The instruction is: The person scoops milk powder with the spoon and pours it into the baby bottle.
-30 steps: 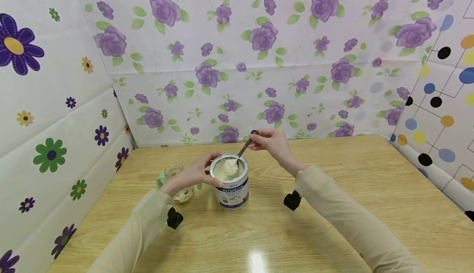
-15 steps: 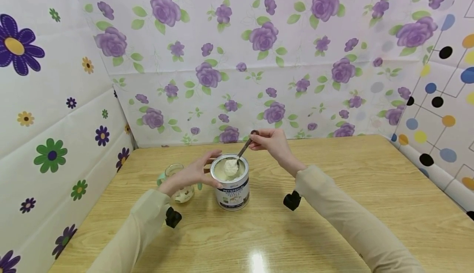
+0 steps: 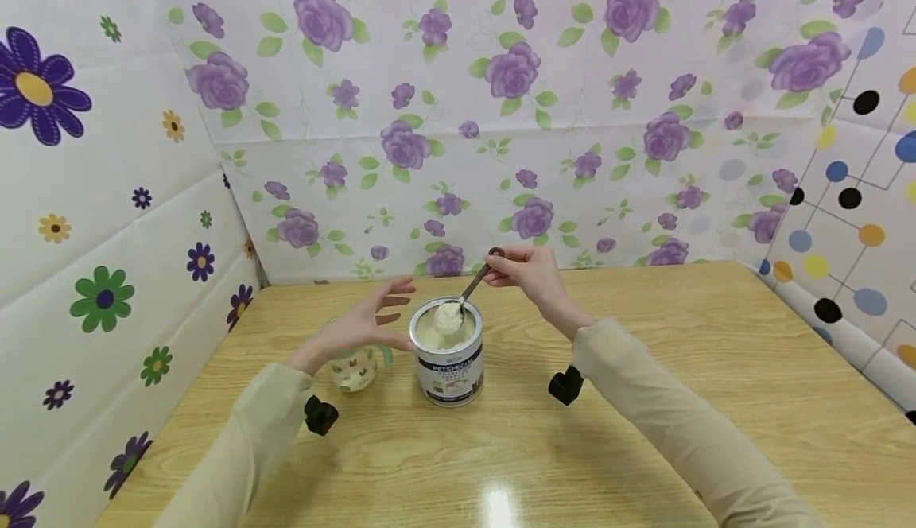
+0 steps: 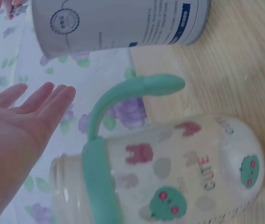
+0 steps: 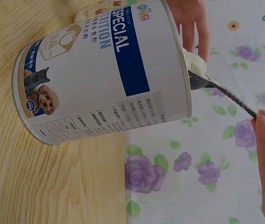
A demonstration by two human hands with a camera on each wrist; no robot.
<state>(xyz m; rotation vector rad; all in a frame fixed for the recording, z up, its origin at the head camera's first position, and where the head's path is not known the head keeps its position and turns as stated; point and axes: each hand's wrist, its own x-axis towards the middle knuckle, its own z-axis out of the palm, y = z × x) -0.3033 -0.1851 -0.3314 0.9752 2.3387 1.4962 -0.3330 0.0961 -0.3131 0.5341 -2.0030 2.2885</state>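
Note:
A white tin of pet milk powder stands open-topped on the table, with pale powder inside. My right hand pinches the end of a dark spoon, whose bowl carries a heaped scoop of powder at the tin's mouth. Just left of the tin, my left hand is spread with nothing in its grasp; in the left wrist view its fingers are apart from the tin. Below that hand stands a lidless baby bottle with a green handle, partly hidden by the hand in the head view.
The wooden table extends to both sides and toward the front. Flowered cloth hangs behind it, and patterned cloths border the left and right. A black wrist camera sits beneath each forearm.
My left hand has let go of the tin and moved left, its fingers spreading. The right hand keeps the loaded spoon nearly still over the tin.

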